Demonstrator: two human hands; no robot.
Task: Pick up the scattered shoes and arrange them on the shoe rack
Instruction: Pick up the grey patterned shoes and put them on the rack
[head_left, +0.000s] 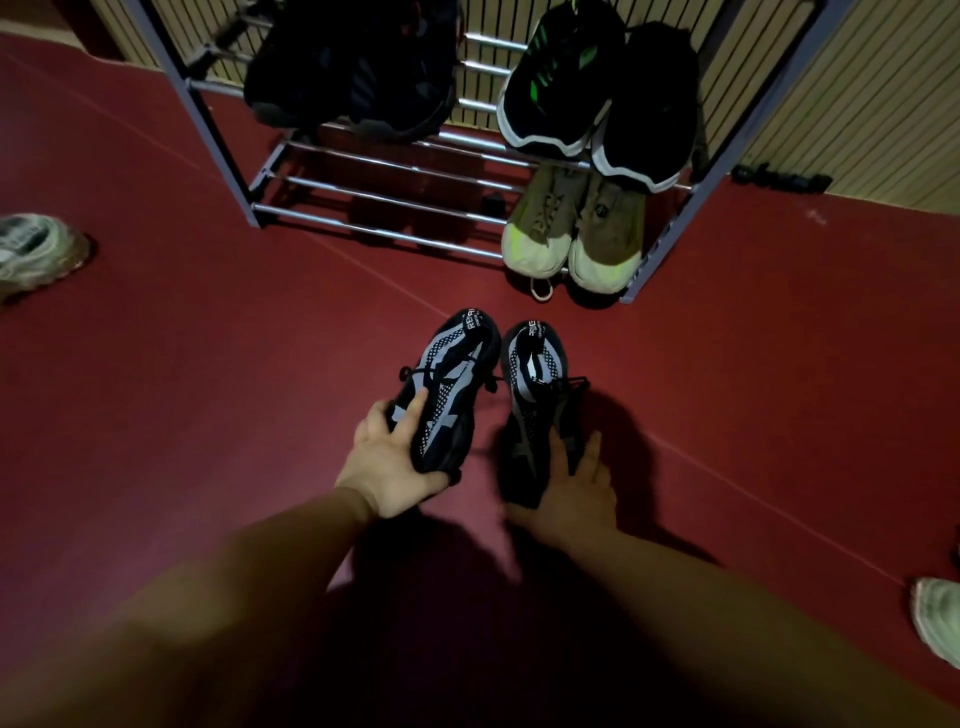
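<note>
left hand (387, 465) grips one black shoe (447, 379) by its toe, right hand (574, 493) grips its mate (535, 369), side by side before the rack (202, 124).

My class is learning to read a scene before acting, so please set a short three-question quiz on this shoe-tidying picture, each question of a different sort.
1. True or false: the left hand and the right hand each hold one black-and-grey shoe.
2. Where is the beige pair?
A. lower tier of the shoe rack, right end
B. top tier, left end
C. on the floor, far from the rack
3. Fill in: ___ pale shoes lie on the red floor away from the rack.

Key: 1 true; 2 A; 3 two.
</note>
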